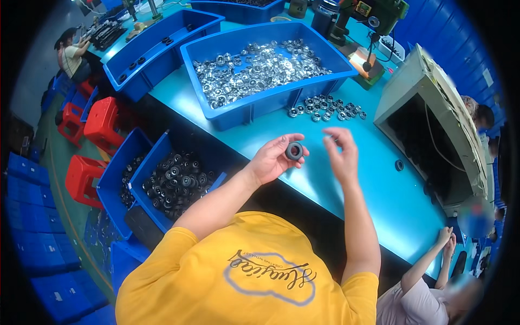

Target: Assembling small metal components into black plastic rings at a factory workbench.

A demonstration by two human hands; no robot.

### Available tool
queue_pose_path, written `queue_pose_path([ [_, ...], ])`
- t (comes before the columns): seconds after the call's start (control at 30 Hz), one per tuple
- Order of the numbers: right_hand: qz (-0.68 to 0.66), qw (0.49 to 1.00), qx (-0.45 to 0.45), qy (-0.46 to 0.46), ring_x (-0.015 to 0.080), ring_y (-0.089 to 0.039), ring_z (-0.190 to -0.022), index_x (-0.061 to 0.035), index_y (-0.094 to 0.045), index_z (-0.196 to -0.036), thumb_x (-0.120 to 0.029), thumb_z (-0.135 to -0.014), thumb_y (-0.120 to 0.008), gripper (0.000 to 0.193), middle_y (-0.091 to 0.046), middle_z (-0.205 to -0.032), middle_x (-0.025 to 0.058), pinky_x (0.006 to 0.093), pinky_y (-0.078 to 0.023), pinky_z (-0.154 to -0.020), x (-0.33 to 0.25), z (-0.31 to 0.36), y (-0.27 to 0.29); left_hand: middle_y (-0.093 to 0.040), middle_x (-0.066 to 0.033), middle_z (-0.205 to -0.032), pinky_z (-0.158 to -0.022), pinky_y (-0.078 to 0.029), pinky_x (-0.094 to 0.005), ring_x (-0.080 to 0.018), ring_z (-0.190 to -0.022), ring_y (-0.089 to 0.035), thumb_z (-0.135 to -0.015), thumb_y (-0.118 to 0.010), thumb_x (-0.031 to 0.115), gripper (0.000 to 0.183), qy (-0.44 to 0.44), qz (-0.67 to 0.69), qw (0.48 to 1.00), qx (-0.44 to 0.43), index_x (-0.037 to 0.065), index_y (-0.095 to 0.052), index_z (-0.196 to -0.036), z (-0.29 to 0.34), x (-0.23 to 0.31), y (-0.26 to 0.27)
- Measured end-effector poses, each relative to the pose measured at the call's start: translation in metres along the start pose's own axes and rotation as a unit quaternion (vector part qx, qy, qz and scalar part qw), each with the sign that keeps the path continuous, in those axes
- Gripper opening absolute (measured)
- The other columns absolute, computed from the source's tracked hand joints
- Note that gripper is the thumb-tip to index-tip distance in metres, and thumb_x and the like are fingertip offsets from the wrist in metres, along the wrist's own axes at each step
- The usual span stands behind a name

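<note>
My left hand (270, 161) is closed around a small black ring-shaped part (289, 154), its round opening turned upward, held over the table's near edge. To its right and apart from it, my right hand (343, 155) is raised above the blue-green table (374, 208). Its fingers are bent and blurred at the tips, so whether anything is in them is hidden. Beyond both hands lies a loose group of shiny metal-rimmed round parts (327, 107). They sit beside a large blue bin (271, 101) holding many more. Another black ring (399, 164) lies on the table at the right.
Blue bins of black wheel-like parts (176, 181) stand at my left, below the table. A longer blue bin (157, 81) is at the far left. A beige box-shaped housing (409, 78) stands right, near a green machine (382, 19). Co-worker's hands (446, 241) are at lower right.
</note>
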State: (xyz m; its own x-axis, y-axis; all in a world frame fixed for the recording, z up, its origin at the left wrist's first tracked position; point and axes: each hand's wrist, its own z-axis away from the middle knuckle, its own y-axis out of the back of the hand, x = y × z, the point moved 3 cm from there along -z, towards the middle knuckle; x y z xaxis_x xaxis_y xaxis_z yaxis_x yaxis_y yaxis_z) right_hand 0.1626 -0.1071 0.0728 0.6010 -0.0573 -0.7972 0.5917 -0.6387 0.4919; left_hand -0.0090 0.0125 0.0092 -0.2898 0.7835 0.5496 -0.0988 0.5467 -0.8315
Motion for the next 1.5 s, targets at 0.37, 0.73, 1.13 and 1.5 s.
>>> queue_pose_path([
  [0.37, 0.312, 0.950, 0.021, 0.004, 0.0331, -0.055, -0.126, -0.0203, -0.072, -0.128, -0.029, -0.084, -0.081, 0.045, -0.059, -0.135, 0.0100, 0.0460, -0.047, -0.101, 0.051, -0.055, -0.042, -0.067, -0.0192, -0.117, -0.088, -0.055, -0.0380, -0.0253, -0.095, -0.066, -0.113, -0.039, 0.041, 0.045, -0.018, 0.010, 0.999, 0.044, 0.003, -0.057, -0.131, -0.001, 0.005, 0.009],
  [0.73, 0.197, 0.977, 0.061, 0.061, 0.0321, -0.062, -0.107, -0.0086, -0.073, -0.114, -0.015, -0.084, -0.081, 0.032, -0.063, -0.120, 0.0132, 0.0417, -0.054, -0.090, 0.055, -0.045, -0.033, -0.068, -0.0198, -0.114, -0.084, -0.057, -0.0389, -0.0241, -0.091, -0.067, -0.114, -0.038, 0.043, 0.046, -0.013, 0.025, 0.999, 0.045, 0.004, -0.057, -0.132, -0.004, 0.004, 0.007],
  [1.13, -0.265, 0.957, -0.043, -0.107, 0.0112, -0.067, -0.099, -0.0001, -0.068, -0.120, 0.003, -0.087, -0.076, 0.034, -0.063, -0.113, 0.0036, 0.0254, -0.057, -0.086, 0.019, 0.012, -0.026, -0.067, -0.0187, -0.117, -0.082, -0.056, -0.0375, -0.0234, -0.091, -0.065, -0.113, -0.034, 0.047, 0.051, -0.013, -0.007, 0.999, 0.038, 0.005, -0.055, -0.133, -0.004, 0.001, 0.007],
  [1.5, -0.315, 0.943, -0.064, -0.082, 0.0107, -0.065, -0.097, -0.0003, -0.069, -0.119, 0.006, -0.084, -0.075, 0.036, -0.059, -0.113, 0.0036, 0.0258, -0.056, -0.087, 0.014, 0.031, -0.035, -0.068, -0.0137, -0.113, -0.085, -0.057, -0.0350, -0.0211, -0.094, -0.067, -0.111, -0.045, 0.044, 0.046, -0.020, -0.023, 0.998, 0.046, 0.005, -0.057, -0.132, -0.002, 0.002, 0.003],
])
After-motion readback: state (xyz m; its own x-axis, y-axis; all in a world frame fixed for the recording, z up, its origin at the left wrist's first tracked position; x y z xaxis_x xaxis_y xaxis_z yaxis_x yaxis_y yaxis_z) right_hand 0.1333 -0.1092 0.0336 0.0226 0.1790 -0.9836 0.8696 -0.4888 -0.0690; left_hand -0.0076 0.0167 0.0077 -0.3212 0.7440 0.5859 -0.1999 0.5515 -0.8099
